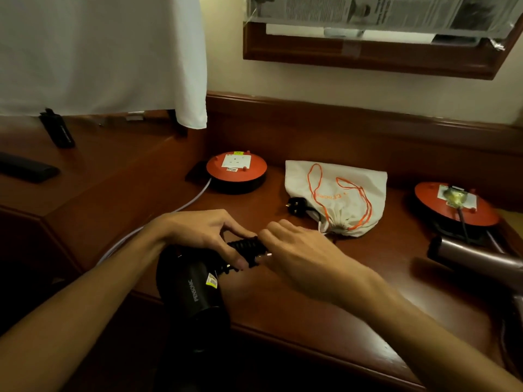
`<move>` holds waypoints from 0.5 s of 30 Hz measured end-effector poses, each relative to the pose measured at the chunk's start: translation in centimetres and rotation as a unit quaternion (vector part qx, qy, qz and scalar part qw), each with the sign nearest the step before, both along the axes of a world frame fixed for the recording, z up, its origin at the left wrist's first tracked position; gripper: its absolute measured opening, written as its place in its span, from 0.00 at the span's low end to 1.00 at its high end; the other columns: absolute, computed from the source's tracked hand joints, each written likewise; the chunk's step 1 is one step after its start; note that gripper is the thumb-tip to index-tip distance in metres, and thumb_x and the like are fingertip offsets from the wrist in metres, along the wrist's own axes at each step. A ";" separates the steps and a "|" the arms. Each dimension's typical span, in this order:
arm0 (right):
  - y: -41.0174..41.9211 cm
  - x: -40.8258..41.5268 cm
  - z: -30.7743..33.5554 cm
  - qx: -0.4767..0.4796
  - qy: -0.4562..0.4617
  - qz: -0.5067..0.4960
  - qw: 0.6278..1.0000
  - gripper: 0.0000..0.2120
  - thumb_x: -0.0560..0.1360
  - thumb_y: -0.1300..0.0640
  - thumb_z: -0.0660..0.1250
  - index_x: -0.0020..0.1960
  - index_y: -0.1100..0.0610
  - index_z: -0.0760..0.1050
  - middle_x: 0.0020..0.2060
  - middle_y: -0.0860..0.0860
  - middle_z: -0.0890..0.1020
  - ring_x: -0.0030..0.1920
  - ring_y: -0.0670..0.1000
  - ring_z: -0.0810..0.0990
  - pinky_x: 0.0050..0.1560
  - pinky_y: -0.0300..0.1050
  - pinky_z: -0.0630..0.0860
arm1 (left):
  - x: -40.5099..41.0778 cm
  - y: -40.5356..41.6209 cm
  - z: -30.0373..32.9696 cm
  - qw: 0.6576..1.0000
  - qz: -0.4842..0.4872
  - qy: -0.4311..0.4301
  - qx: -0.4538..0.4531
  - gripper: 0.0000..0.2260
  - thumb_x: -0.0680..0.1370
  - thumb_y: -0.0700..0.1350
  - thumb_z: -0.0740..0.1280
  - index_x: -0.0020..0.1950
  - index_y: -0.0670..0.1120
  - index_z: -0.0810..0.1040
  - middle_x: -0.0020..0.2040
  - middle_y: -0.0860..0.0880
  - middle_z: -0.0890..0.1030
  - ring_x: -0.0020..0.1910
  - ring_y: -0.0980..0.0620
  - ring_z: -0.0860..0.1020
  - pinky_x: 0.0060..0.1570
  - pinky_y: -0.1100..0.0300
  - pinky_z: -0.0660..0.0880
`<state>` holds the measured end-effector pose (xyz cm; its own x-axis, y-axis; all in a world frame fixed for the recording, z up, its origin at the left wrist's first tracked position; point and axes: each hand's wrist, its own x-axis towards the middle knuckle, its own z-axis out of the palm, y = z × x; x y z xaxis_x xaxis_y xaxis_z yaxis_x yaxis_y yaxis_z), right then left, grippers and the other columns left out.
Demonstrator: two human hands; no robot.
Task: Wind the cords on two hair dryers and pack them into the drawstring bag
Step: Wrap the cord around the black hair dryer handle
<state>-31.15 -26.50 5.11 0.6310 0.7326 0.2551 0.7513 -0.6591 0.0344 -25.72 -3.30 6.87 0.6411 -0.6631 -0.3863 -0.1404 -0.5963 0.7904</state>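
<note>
A black hair dryer [195, 290] hangs over the desk's front edge, its cord [246, 246] wound in tight coils round the handle. My left hand [203, 233] grips the coiled handle from above. At the coil's right end my right hand [297, 250] pinches the plug, whose metal pins show by my fingers. The white drawstring bag [353, 190] with orange strings lies flat behind my hands. A second, brownish hair dryer [475, 261] lies at the right, its cord running up to the right reel.
Two red cable reels with sockets stand on the wooden desk [311, 301]: one reel [236, 169] behind my left hand with a white cable trailing left, the other reel [455, 203] at far right. A black plug [298, 206] lies beside the bag. White cloth hangs at back left.
</note>
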 end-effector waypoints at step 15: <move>-1.4 1.8 -8.1 0.246 -0.255 0.013 0.935 0.19 0.77 0.68 0.69 0.66 0.72 0.74 0.42 0.56 0.81 0.44 0.55 0.74 0.45 0.48 0.75 | 0.8 -0.7 -2.6 0.990 0.072 0.041 -0.114 0.22 0.76 0.40 0.76 0.69 0.52 0.81 0.56 0.39 0.86 0.46 0.39 0.83 0.45 0.52 0.80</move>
<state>-29.39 -27.86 -3.00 0.3183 0.4604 0.8287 0.7363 -0.6707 0.0899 -24.89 -4.01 4.25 0.7073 -0.6434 -0.2928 0.0036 -0.4110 0.9116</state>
